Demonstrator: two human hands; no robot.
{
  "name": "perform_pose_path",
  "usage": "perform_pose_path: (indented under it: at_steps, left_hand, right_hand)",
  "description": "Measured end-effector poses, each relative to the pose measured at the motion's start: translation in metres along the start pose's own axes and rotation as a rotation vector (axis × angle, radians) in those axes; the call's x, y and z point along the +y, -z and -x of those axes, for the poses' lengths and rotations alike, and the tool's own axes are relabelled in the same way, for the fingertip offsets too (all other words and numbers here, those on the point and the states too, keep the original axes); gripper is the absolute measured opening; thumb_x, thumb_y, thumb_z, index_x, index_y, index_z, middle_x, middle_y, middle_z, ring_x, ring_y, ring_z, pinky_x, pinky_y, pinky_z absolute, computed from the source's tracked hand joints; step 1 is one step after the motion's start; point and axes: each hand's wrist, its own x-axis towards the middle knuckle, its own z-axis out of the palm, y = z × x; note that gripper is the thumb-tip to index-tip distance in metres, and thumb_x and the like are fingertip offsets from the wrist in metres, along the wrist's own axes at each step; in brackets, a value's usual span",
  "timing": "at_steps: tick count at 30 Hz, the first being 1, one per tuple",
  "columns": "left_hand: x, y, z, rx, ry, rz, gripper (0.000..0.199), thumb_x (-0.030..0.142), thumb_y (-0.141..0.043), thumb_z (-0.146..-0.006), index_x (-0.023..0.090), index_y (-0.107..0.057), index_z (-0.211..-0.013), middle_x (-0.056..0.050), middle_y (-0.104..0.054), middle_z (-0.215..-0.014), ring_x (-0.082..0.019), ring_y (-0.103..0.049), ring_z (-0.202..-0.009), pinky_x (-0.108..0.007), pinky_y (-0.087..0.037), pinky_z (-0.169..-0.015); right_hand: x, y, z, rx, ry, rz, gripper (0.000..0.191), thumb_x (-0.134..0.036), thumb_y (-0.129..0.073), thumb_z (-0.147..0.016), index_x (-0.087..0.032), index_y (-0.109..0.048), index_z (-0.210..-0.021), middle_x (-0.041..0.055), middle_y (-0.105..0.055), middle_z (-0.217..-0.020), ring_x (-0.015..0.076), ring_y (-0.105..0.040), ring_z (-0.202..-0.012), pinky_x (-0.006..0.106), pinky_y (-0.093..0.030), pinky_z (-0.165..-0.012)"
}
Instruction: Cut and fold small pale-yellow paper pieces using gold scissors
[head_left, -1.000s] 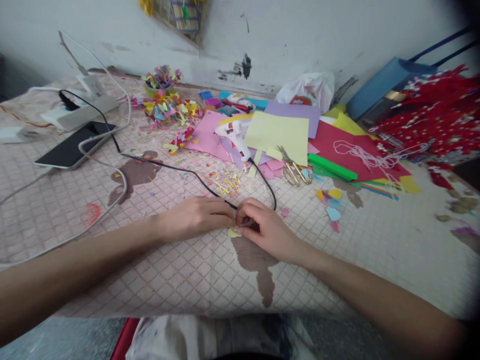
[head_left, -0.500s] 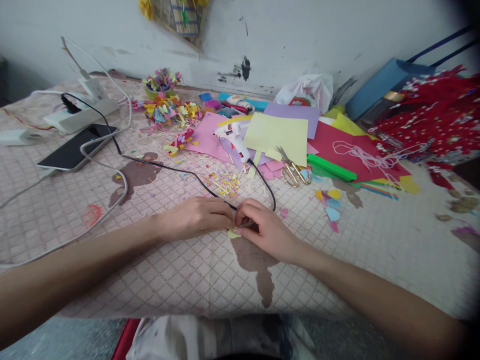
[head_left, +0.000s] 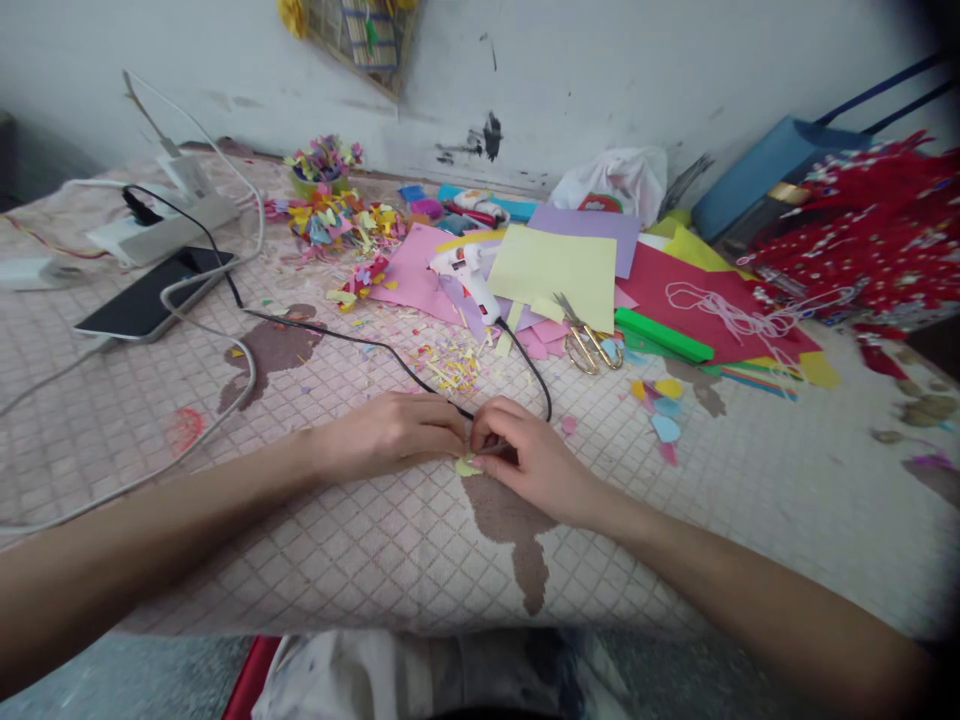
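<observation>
Yellow-green paper scrap [head_left: 466, 466], just below centre of frame, under fingertips. No clear change from earlier frame in hands or scrap; suggests careful work on one spot. Left hand [head_left: 394, 430]: fingers together, nearly closed, hold hidden. Right hand [head_left: 532, 465]: loosely curled, thumb at scrap, grip unclear. Glue gun [head_left: 471, 280], above centre, untouched; scissors [head_left: 589, 345] to its right.

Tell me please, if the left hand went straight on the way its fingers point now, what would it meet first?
Most likely the right hand: the left hand points at its fingertips, very near. A small pale green paper piece shows just beside that line; depth there is unclear.
</observation>
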Motion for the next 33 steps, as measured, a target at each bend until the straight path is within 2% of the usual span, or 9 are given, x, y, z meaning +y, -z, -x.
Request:
perform_pose_path:
  at_steps: [21,33]
  left_hand:
    - [0.002,-0.0006,0.0002,-0.012,0.021,-0.018,0.022,0.021,-0.041,-0.088,0.015,-0.061,-0.094,-0.009,-0.062,-0.099,-0.016,-0.056,-0.091,-0.029,-0.046,-0.078]
    - [0.0068,-0.0018,0.0004,0.007,-0.013,-0.113,0.021,0.019,-0.041,-0.088,0.016,-0.061,-0.095,-0.009,-0.062,-0.097,-0.017,-0.056,-0.091,-0.03,-0.047,-0.078]
  right_hand:
    - [-0.0003,-0.0006,-0.0002,-0.003,-0.006,0.001,0.012,-0.008,-0.056,-0.076,-0.018,-0.051,-0.078,0.0007,-0.048,-0.085,0.0133,-0.049,-0.083,0.026,-0.041,-0.072]
    - [-0.001,-0.0008,-0.0001,0.001,-0.018,-0.008,0.012,-0.007,-0.055,-0.076,-0.019,-0.05,-0.078,0.0009,-0.049,-0.086,0.0133,-0.049,-0.082,0.027,-0.041,-0.071]
